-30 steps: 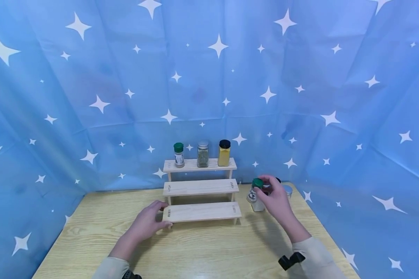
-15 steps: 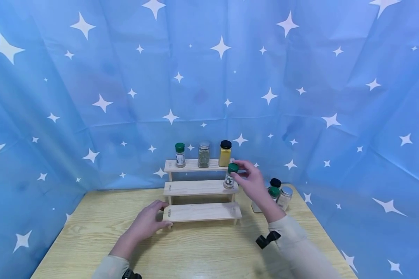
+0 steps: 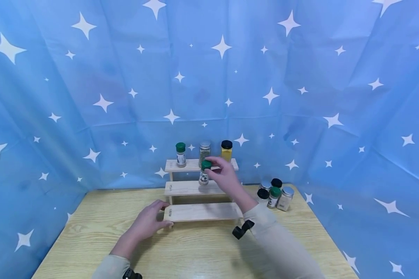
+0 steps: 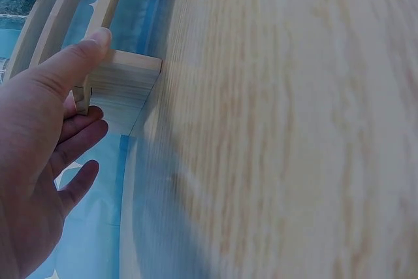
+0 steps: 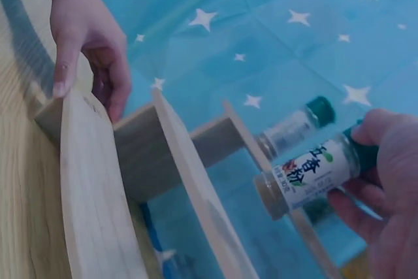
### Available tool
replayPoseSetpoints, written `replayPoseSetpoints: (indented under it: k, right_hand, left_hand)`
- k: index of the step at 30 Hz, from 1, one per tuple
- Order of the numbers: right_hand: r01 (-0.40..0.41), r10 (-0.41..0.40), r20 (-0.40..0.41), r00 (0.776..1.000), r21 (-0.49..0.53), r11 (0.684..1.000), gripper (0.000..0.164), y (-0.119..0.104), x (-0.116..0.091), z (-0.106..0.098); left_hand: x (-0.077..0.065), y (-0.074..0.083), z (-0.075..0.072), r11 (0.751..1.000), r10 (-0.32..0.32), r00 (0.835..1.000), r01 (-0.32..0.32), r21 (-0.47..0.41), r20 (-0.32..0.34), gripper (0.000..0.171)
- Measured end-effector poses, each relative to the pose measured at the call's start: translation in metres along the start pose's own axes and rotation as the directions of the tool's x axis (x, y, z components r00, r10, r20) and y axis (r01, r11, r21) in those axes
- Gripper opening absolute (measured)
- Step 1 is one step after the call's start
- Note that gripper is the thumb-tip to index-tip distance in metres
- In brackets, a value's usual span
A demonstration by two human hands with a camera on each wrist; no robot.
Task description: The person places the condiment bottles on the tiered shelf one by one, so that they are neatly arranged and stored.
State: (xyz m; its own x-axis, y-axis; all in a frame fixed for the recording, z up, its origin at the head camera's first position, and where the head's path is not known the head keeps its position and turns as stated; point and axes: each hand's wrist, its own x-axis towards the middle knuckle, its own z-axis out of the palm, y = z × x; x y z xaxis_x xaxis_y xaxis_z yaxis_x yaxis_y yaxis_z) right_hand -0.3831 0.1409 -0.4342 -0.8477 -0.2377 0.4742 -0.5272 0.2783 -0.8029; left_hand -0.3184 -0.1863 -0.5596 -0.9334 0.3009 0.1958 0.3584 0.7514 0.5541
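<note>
In half a second the right grip (image 3: 227, 179) has carried the green-capped jar (image 3: 204, 178) toward nine o'clock, from the right end of the middle shelf (image 3: 183, 188) to above its centre. It pinches the cap (image 3: 205, 165); the long axis stands near upright, cap toward twelve. This looks like shelving; next would call for lowering straight down. At eight, the left grip (image 3: 148, 223) pinches the end of the bottom shelf (image 3: 204, 212); past three, other jars (image 3: 273, 199) stand on the bench (image 3: 195, 252).

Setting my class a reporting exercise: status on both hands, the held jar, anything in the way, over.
Left hand grips left end of bottom shelf. Right hand holds green-capped jar over middle shelf. No obstruction seen between jar and shelf.
</note>
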Motion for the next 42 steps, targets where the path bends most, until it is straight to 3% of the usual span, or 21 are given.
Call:
replayPoseSetpoints:
  k: [13, 16, 17, 20, 23, 24, 27, 42]
  right_hand:
    - [0.003, -0.004, 0.095, 0.995, 0.007, 1.0, 0.043, -0.003, 0.013, 0.052]
    - [-0.006, 0.007, 0.1, 0.995, -0.001, 1.0, 0.041, -0.003, 0.015, 0.058]
    - [-0.011, 0.011, 0.102, 0.995, -0.002, 1.0, 0.041, -0.003, 0.015, 0.06]
    - [-0.031, 0.031, 0.114, 0.993, 0.004, 1.0, 0.043, -0.004, 0.016, 0.065]
    - [-0.043, 0.04, 0.121, 0.992, 0.02, 0.999, 0.044, -0.006, 0.016, 0.069]
    - [-0.046, 0.043, 0.124, 0.991, 0.023, 0.999, 0.044, -0.006, 0.017, 0.07]
    - [-0.059, 0.056, 0.124, 0.991, 0.022, 0.998, 0.045, -0.005, 0.016, 0.074]
    - [-0.058, 0.055, 0.128, 0.99, 0.023, 0.998, 0.047, -0.001, 0.015, 0.079]
  left_hand:
    - [0.002, 0.001, 0.0, 1.0, 0.0, 1.0, 0.0, -0.003, 0.003, 0.072]
    - [0.002, -0.002, 0.0, 0.999, 0.028, 1.0, -0.028, -0.026, 0.0, 0.072]
    - [0.004, -0.012, 0.004, 0.996, 0.077, 0.997, -0.077, -0.036, -0.01, 0.073]
    - [0.002, -0.014, 0.003, 0.992, 0.114, 0.993, -0.115, -0.045, -0.025, 0.073]
    - [0.003, -0.012, 0.004, 0.997, 0.077, 0.997, -0.077, -0.027, -0.016, 0.072]
    - [0.001, -0.002, 0.0, 0.999, 0.028, 1.0, -0.028, -0.015, -0.008, 0.07]
    - [0.002, 0.001, 0.0, 1.0, -0.023, 1.0, 0.023, 0.004, 0.003, 0.07]
    - [0.001, 0.0, 0.0, 0.999, -0.037, 0.999, 0.037, 0.005, 0.009, 0.071]
